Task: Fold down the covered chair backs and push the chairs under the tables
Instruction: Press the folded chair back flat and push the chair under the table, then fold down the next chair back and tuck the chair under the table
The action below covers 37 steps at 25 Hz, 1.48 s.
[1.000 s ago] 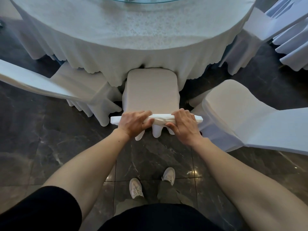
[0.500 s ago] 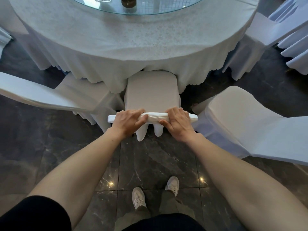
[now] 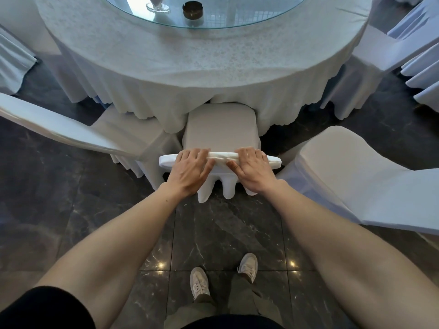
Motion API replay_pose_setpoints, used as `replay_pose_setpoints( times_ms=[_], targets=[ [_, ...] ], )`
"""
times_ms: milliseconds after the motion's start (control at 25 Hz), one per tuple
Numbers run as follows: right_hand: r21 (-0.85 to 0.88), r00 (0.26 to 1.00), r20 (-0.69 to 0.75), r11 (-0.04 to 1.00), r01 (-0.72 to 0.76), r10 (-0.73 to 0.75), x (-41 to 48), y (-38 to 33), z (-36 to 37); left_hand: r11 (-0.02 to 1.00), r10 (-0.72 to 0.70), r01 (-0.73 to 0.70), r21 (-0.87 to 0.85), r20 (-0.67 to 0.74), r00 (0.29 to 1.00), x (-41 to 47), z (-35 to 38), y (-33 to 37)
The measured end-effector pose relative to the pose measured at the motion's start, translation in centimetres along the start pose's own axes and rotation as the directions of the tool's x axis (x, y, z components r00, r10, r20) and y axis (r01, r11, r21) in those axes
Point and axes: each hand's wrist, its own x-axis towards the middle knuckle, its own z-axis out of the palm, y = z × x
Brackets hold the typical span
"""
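A white-covered chair (image 3: 221, 129) stands straight ahead of me, its seat partly under the hanging cloth of the round table (image 3: 202, 62). Its top edge (image 3: 223, 156) shows as a narrow white band. My left hand (image 3: 190, 170) rests over the left part of that edge, fingers curled over it. My right hand (image 3: 253, 169) grips the right part the same way. The cover's scalloped hem hangs below my hands.
A covered chair (image 3: 78, 134) angles in from the left, another (image 3: 361, 176) from the right, both close beside the middle one. More covered chairs (image 3: 418, 55) stand at the far right. A glass turntable (image 3: 225, 13) carries a glass and an ashtray. The floor is dark marble tile.
The chair has slid further under the table as both hands pushed it forward; I stepped closer, so more of the tabletop and turntable shows.
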Motion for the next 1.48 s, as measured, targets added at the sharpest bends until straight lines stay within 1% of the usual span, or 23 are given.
replay_pose_setpoints(
  times_ms=[120,240,320,440,600,760,920,1080,1280,1480],
  targets=[
    [0.056,0.999,-0.001,0.998,0.043,-0.043,-1.7,-0.3,-0.7,1.0,0.005,-0.006,0.023,0.028,1.0,-1.1,-0.4,1.2],
    [0.119,0.998,-0.061,0.992,0.032,-0.025,-4.1,-0.6,-2.2,0.998,0.049,-0.049,0.034,-0.002,0.999,-2.5,-1.3,2.7],
    [0.102,0.992,-0.124,0.994,0.026,-0.013,-6.1,-0.8,-3.5,0.995,0.095,-0.095,0.019,-0.043,0.995,-3.7,-2.1,3.9],
    [0.059,0.98,-0.199,0.997,0.041,-0.029,-9.4,-0.5,-5.6,0.983,0.184,-0.185,-0.008,-0.068,0.981,-4.8,-2.6,6.6],
    [0.01,0.957,-0.287,0.999,-0.044,0.046,-14.9,3.0,-8.3,0.942,0.325,-0.33,-0.066,-0.071,0.943,-4.7,-2.0,12.9],
    [-0.03,0.941,-0.319,0.992,-0.125,0.109,-20.6,9.6,-11.1,0.897,0.418,-0.428,-0.107,-0.101,0.903,-3.5,-0.5,21.1],
    [-0.066,0.927,-0.345,0.982,-0.177,0.144,-25.9,18.4,-13.7,0.853,0.489,-0.503,-0.137,-0.128,0.863,-1.9,2.6,30.5],
    [-0.075,0.924,-0.343,0.975,-0.207,0.17,-31.2,28.0,-16.4,0.857,0.482,-0.492,-0.151,-0.098,0.871,-0.7,7.2,41.0],
    [-0.061,0.917,-0.337,0.967,-0.249,0.214,-37.2,39.2,-19.4,0.86,0.46,-0.462,-0.218,-0.063,0.886,0.4,12.2,54.0],
    [-0.032,0.908,-0.322,0.956,-0.292,0.266,-39.9,47.8,-21.4,0.865,0.456,-0.454,-0.215,-0.041,0.889,2.9,16.1,62.0]
  ],
)
